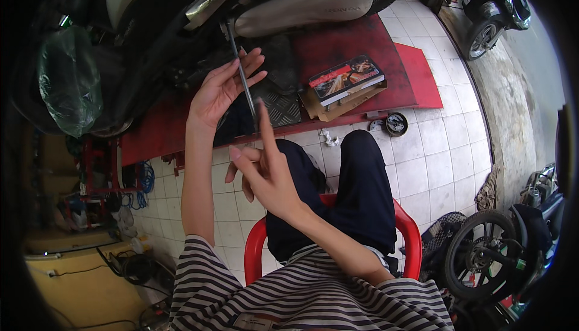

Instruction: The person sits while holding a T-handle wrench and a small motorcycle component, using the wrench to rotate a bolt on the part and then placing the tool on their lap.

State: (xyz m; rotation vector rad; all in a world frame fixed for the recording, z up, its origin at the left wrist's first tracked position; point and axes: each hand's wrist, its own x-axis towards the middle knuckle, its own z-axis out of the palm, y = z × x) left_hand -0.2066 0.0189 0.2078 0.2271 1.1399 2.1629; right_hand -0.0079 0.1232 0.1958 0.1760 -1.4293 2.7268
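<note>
A long slim metal rod, like a wrench handle (247, 87), slants down from the underside of a motorcycle, beside its silver exhaust cover (307, 6). My left hand (222, 93) is at the rod's middle with its fingers spread. The rod crosses in front of those fingers, and they are not wrapped round it. My right hand (268, 177) is lower, its index finger stretched up to the rod's near end. Its thumb stands apart and the other fingers are loosely bent. The fitting at the rod's far end is too dark to make out.
The motorcycle stands over a red platform (362, 35). On that lie a boxed part (347, 79) and brown cardboard (325, 111). A round metal part (396, 124) and white scraps (329, 138) are on the tiles. I sit on a red chair (412, 234); a wheel (482, 252) is at right.
</note>
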